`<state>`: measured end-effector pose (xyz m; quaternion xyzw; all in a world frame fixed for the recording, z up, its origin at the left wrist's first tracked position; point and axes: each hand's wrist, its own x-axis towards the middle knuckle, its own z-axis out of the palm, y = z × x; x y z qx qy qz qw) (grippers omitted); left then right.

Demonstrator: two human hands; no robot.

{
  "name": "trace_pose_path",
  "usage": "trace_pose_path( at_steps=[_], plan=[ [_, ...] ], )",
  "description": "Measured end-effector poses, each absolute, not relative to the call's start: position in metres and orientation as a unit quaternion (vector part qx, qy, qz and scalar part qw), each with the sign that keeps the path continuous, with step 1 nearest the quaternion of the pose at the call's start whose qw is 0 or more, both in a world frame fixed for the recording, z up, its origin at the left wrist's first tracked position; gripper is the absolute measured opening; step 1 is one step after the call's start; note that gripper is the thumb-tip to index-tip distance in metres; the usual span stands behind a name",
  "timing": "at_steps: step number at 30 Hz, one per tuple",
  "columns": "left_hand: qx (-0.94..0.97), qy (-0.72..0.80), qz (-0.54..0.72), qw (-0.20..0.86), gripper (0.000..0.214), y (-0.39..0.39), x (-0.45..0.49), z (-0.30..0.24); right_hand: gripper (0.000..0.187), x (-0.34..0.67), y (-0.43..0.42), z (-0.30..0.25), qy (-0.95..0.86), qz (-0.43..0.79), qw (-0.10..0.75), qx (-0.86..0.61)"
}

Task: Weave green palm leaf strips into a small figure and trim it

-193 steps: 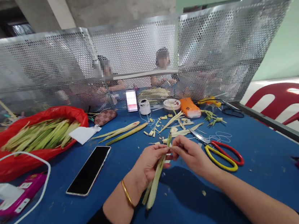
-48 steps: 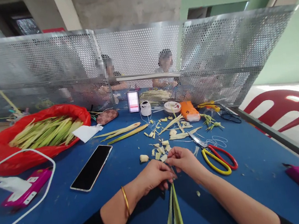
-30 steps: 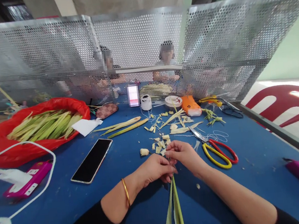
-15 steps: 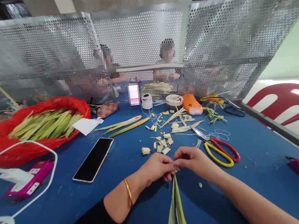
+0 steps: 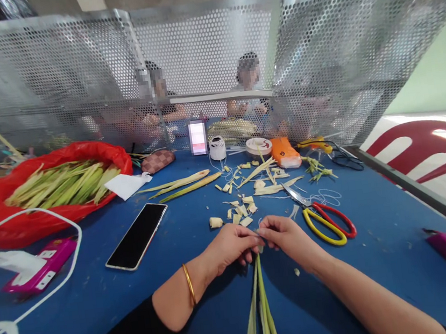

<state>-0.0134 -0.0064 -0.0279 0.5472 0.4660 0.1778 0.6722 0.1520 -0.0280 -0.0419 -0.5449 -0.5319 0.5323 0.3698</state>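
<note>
Long green leaf strips (image 5: 263, 308) hang from between my two hands toward the table's near edge. Their upper ends are gathered in the closed fingers of my left hand (image 5: 235, 245), which wears a gold bangle (image 5: 189, 285) at the wrist. My right hand (image 5: 282, 237) meets it fingertip to fingertip, thumb and forefinger pinched at the top of the strips. What lies in that right pinch is too small and covered to make out. Scissors (image 5: 323, 222) with one yellow and one red handle lie right of my right hand. Pale leaf scraps (image 5: 242, 210) lie just beyond the hands.
A red plastic bag (image 5: 120, 158) full of leaf strips sits at left, near a black phone (image 5: 138, 237) and a purple power strip (image 5: 42, 267). A thread spool (image 5: 217, 148), tape roll (image 5: 258, 148) and orange packet (image 5: 285, 152) stand before a perforated metal screen (image 5: 208, 44); people sit behind it.
The view has shifted slightly. Both hands stay together at the top of the strips; the right fingers have closed in tighter, and the strips are spread a little more apart below.
</note>
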Motion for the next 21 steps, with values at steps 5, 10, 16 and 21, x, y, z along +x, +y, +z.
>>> trace_pose_path(
  at_steps=[5, 10, 16, 21],
  plan=[
    [0.541, 0.466, 0.195, 0.673, 0.022, -0.0055, -0.0135, -0.0304, 0.025, 0.1530, -0.0273, -0.0413, -0.513, 0.548, 0.362, -0.553],
    [0.517, 0.482, 0.220, 0.673, 0.020, -0.0039, -0.0131, -0.0308, 0.027, 0.1553, -0.0282, -0.0369, -0.523, 0.555, 0.351, -0.543],
    [0.499, 0.500, 0.241, 0.665, 0.016, -0.0043, -0.0124, -0.0308, 0.023, 0.1572, -0.0288, -0.0354, -0.563, 0.557, 0.313, -0.524],
    [0.519, 0.485, 0.242, 0.661, 0.017, -0.0042, -0.0130, -0.0310, 0.017, 0.1593, -0.0276, -0.0361, -0.586, 0.557, 0.287, -0.513]
  ],
)
